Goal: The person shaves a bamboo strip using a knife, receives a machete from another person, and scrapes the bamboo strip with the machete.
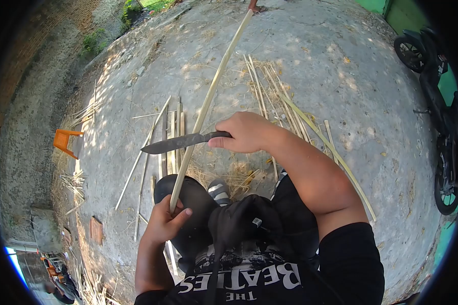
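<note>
My left hand (169, 219) is closed around the near end of a long pale bamboo strip (208, 99), close to my left knee. From there the strip slants up and away across the ground. In my right hand (242, 133) is the dark handle of a large knife (173, 144). Its broad blade points left and crosses the strip a little above my knee. Whether the edge bites into the strip or only lies against it, I cannot tell.
Bamboo strips (174, 137) lie on the concrete ahead to the left, and more strips (285, 101) with shavings to the right. An orange plastic stool (66, 143) and a brick (96, 230) are at left. A motorcycle (435, 112) stands at right. Someone's foot (258, 8) shows at the top.
</note>
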### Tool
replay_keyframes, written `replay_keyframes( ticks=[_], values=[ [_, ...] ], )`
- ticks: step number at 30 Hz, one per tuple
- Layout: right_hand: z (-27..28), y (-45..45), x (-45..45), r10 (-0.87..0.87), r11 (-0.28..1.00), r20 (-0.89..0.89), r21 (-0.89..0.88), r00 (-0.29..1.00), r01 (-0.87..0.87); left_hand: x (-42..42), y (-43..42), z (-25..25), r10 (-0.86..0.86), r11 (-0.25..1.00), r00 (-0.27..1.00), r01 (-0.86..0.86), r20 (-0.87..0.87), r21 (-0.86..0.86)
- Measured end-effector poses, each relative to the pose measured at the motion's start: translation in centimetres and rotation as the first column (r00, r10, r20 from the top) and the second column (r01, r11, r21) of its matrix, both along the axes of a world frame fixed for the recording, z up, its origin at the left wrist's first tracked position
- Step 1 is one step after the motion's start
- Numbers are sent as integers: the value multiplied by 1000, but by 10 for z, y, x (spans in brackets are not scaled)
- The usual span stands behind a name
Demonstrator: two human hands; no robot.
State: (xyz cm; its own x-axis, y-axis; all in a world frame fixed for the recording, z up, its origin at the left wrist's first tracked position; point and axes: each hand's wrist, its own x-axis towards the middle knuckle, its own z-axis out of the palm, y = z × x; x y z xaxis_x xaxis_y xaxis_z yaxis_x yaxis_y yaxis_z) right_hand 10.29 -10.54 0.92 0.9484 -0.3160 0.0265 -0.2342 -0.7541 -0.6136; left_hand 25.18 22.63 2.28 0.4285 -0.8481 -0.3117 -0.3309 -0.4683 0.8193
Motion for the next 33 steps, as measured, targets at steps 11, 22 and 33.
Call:
replay_keyframes(
  ticks=[11, 22, 33],
  values=[
    [-4, 6, 6, 19, 996, 34, -93, 999, -16, 2, 1, -4, 11, 998, 999, -14, -47, -54],
    [-7, -20, 1, -161, 987, 0, -6, 987, 161, 3, -12, -3, 45, 997, 999, -46, -20, -64],
    [-5, -6, 4, -188, 981, 52, -33, 981, 190, 7, -10, -7, 32, 995, 998, -37, -53, -96]
  ],
)
